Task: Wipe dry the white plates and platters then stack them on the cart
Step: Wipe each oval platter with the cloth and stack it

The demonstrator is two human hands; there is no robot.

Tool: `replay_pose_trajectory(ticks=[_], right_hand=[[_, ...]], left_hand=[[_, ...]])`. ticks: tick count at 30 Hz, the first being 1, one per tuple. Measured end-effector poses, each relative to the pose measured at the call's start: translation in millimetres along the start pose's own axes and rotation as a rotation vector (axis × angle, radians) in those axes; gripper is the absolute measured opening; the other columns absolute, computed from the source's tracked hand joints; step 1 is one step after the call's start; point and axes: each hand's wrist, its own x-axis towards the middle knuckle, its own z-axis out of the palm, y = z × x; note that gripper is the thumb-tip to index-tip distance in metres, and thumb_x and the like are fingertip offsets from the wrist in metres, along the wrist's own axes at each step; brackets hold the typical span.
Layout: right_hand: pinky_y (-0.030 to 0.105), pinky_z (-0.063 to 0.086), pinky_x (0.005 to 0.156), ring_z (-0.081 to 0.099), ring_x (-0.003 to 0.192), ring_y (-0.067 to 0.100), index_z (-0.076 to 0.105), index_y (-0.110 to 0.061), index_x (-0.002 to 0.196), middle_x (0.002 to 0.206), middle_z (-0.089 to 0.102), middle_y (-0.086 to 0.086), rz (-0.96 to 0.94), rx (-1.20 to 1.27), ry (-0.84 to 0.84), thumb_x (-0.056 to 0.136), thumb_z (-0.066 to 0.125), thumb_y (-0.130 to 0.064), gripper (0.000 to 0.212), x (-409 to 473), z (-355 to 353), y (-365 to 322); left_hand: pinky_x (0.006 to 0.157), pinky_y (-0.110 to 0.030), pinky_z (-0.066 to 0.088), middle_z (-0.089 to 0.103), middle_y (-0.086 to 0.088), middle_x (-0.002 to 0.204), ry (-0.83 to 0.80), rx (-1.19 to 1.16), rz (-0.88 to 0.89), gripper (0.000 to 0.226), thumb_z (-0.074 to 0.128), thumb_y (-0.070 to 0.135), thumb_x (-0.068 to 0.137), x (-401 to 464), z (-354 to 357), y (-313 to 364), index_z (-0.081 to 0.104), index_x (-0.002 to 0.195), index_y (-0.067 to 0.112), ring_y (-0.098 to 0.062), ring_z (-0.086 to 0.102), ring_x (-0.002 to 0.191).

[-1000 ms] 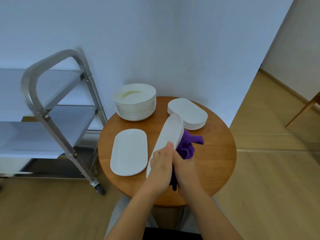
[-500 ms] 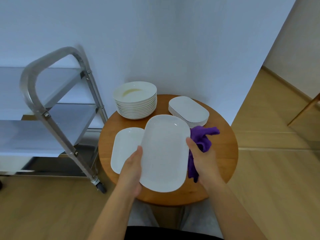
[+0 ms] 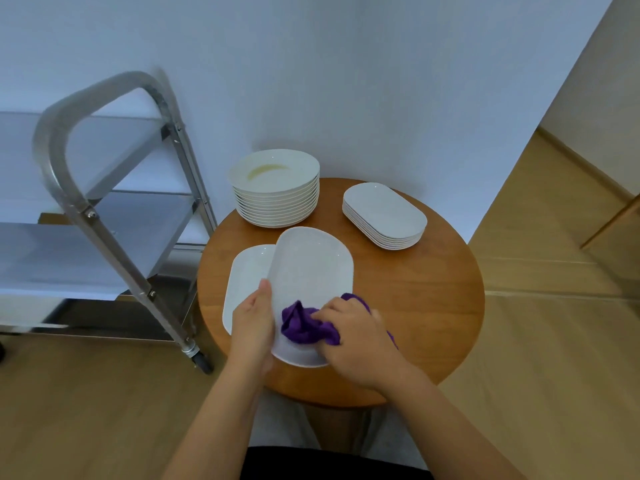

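Observation:
My left hand [image 3: 252, 323] grips the left edge of a white oval platter [image 3: 311, 268], held tilted above the round wooden table [image 3: 415, 299]. My right hand [image 3: 356, 337] presses a purple cloth [image 3: 304, 323] onto the platter's near face. Another white platter [image 3: 246, 278] lies flat on the table under and to the left of the held one. A stack of round white plates [image 3: 277, 188] stands at the table's back. Back right sits a stack of oval platters [image 3: 384, 216]. The steel cart [image 3: 104, 209] stands to the left with bare shelves.
A white wall rises behind the table and cart. The cart's near caster [image 3: 201, 362] rests on the wooden floor close to the table's left edge. A wooden furniture leg [image 3: 609, 223] shows at the far right.
The platter turned from edge-on to face-up in both hands. My right hand has since moved from its right edge onto its near face with the cloth.

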Motion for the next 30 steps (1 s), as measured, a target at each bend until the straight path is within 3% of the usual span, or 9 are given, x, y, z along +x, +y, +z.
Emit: replay_pose_trajectory(ticks=[2,4,6,9,14,17,21,27,30], right_hand=[[0.039,0.031,0.096,0.043,0.107,0.011,0.057,-0.030,0.116,0.114,0.054,-0.008,0.007,-0.003,-0.139,0.088,0.054,-0.024,0.028,4.3,1.2,0.1],[0.038,0.039,0.091,0.048,0.098,0.013,0.060,-0.032,0.098,0.103,0.057,-0.007,0.025,0.073,-0.109,0.087,0.056,-0.025,0.014,12.4,-0.9,-1.5],[0.030,0.048,0.076,0.056,0.086,0.014,0.057,-0.031,0.084,0.091,0.060,-0.005,0.147,0.386,0.046,0.086,0.063,-0.022,0.011,21.1,-2.8,-3.7],[0.015,0.046,0.055,0.060,0.069,0.010,0.060,-0.027,0.088,0.077,0.064,-0.004,0.355,0.839,0.309,0.085,0.066,-0.017,0.013,29.3,-3.6,-1.8],[0.017,0.043,0.055,0.059,0.069,0.011,0.061,-0.026,0.088,0.079,0.065,0.002,0.471,0.808,0.453,0.087,0.064,-0.020,0.007,35.2,2.9,11.8],[0.024,0.042,0.059,0.059,0.072,0.016,0.062,-0.025,0.086,0.080,0.066,0.006,0.482,0.796,0.438,0.087,0.063,-0.019,0.007,36.6,7.1,13.8],[0.023,0.039,0.057,0.056,0.065,0.011,0.063,-0.023,0.083,0.073,0.064,0.002,0.493,0.800,0.425,0.086,0.065,-0.018,0.006,39.8,13.4,15.6],[0.023,0.041,0.059,0.058,0.072,0.012,0.062,-0.028,0.086,0.079,0.065,0.000,0.510,0.790,0.377,0.086,0.065,-0.021,0.007,44.2,28.1,19.5],[0.025,0.042,0.060,0.058,0.070,0.014,0.063,-0.025,0.084,0.077,0.065,0.002,0.521,0.796,0.367,0.085,0.066,-0.022,0.004,44.7,31.4,23.1]], left_hand=[[0.087,-0.045,0.052,0.059,-0.002,0.099,0.057,-0.014,-0.041,0.022,0.039,0.045,0.097,9.4,-5.4,-4.5,0.050,0.103,0.027,-0.025,0.058,0.096],[0.075,-0.039,0.055,0.059,0.000,0.096,0.082,-0.026,-0.036,0.020,0.039,0.043,0.097,16.3,-10.2,-6.0,0.048,0.105,0.027,-0.023,0.059,0.091],[0.060,-0.029,0.050,0.059,0.003,0.092,0.113,-0.003,-0.016,0.020,0.037,0.044,0.098,28.0,-17.3,-4.6,0.050,0.100,0.028,-0.018,0.059,0.084],[0.060,-0.025,0.042,0.053,0.005,0.084,0.192,0.111,0.004,0.028,0.036,0.045,0.098,49.5,-29.1,-3.0,0.049,0.080,0.028,-0.013,0.051,0.075],[0.060,-0.024,0.040,0.049,0.000,0.080,0.239,0.300,0.021,0.029,0.034,0.032,0.101,74.2,-40.3,-12.4,0.048,0.080,0.018,-0.014,0.049,0.074],[0.067,-0.029,0.044,0.052,-0.002,0.087,0.278,0.585,0.143,0.014,0.035,0.025,0.101,82.6,-46.0,-17.6,0.045,0.096,0.017,-0.020,0.054,0.083],[0.076,-0.037,0.049,0.048,-0.003,0.091,0.390,0.939,0.217,0.013,0.044,0.019,0.097,84.9,-49.5,-24.4,0.052,0.090,0.011,-0.023,0.053,0.088],[0.085,-0.046,0.051,0.055,-0.014,0.102,0.328,0.912,0.173,0.021,0.046,0.021,0.095,89.2,-50.9,-37.0,0.054,0.079,0.009,-0.029,0.055,0.093],[0.090,-0.045,0.048,0.052,-0.014,0.114,0.327,0.990,0.159,0.021,0.046,0.027,0.095,89.5,-46.4,-39.0,0.056,0.099,0.009,-0.029,0.050,0.104]])
